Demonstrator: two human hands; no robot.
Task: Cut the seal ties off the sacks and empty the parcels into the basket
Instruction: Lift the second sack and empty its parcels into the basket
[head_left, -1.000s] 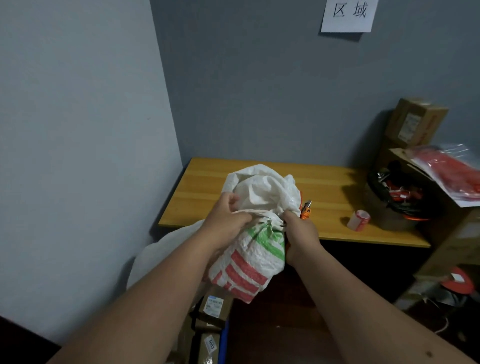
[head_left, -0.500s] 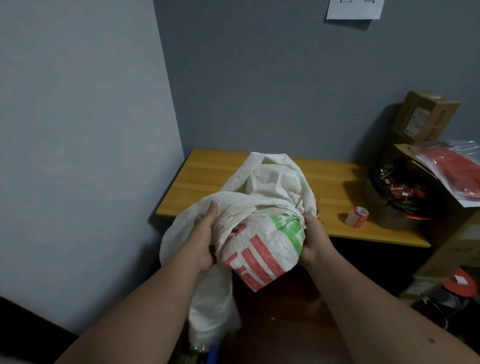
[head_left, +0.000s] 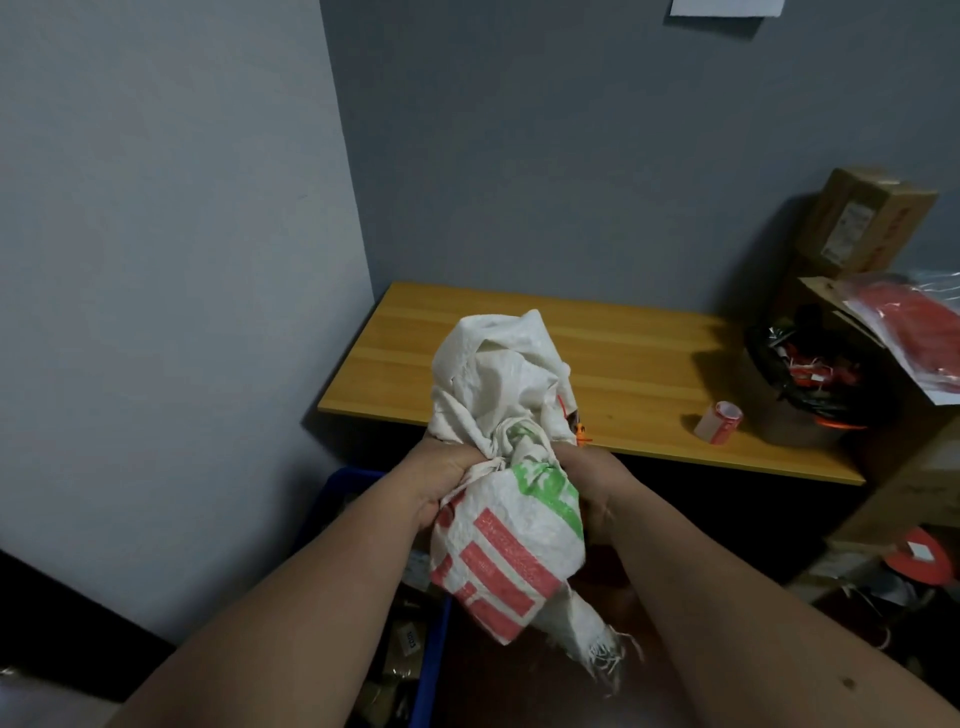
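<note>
Both hands clamp a crumpled white woven sack (head_left: 511, 525) with red and green print at frame centre, above the blue basket (head_left: 434, 654) at 7 o'clock: the left hand (head_left: 441, 480) at its 9 o'clock, the right hand (head_left: 595, 486) at its 3 o'clock. An orange seal tie (head_left: 581, 432) shows at the sack's 1 o'clock, before the wooden table (head_left: 639, 364).

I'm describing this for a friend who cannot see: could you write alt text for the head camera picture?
Two bare hands, left hand and right hand, grip a bunched white woven sack with red and green print above a blue plastic basket of parcels. Behind stands a wooden table bearing a small red-and-white tape roll.
</note>
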